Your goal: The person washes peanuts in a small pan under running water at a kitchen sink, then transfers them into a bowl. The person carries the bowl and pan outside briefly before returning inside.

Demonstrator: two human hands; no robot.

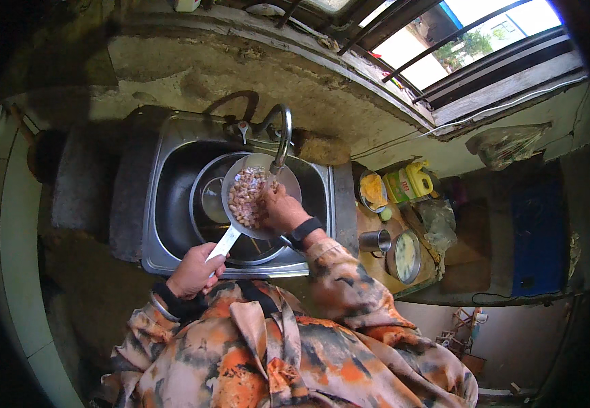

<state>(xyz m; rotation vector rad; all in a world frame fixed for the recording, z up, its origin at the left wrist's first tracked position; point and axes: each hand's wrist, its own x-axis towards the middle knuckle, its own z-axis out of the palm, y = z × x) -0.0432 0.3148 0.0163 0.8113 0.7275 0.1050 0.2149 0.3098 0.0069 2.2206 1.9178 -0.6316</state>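
My left hand (199, 270) is closed round the white handle of a round strainer (289, 179), held over the stainless steel sink (172, 137). Small pale and pinkish beans or nuts (246, 196) fill much of the strainer. My right hand (282, 209) reaches into it among them, its fingertips partly hidden; whether it grips any cannot be told. Right above the strainer is the mouth of the curved metal faucet (286, 132). Beneath, in the sink, rests a large round metal basin (196, 204), partly covered by the strainer.
Right of the sink, a wooden board (366, 222) bears a metal cup (375, 240), a bowl of pale liquid (406, 256), a plate with yellow food (373, 191) and a yellow oil jug (417, 179). A plastic bag (438, 219) lies beside them. A barred window (427, 51) is above.
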